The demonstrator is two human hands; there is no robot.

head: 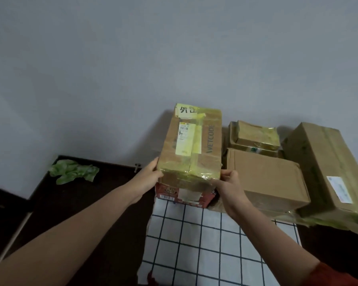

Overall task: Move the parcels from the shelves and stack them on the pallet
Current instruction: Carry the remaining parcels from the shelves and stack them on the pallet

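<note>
A brown parcel (191,145) wrapped in yellow tape, with a white label and "WETCODE" printed on it, rests on top of a red box (174,193). My left hand (148,178) grips its near left corner. My right hand (229,182) grips its near right corner. Both boxes stand against the grey wall at the far edge of a white sheet with a dark grid (205,244). To the right lie a plain brown box (265,178), a small taped box (256,135) behind it, and a long taped box (327,172).
A crumpled green plastic bag (72,170) lies on the dark floor at the left. A grey wall (132,69) closes the space behind the boxes. Dark floor (91,213) borders the gridded sheet on both sides.
</note>
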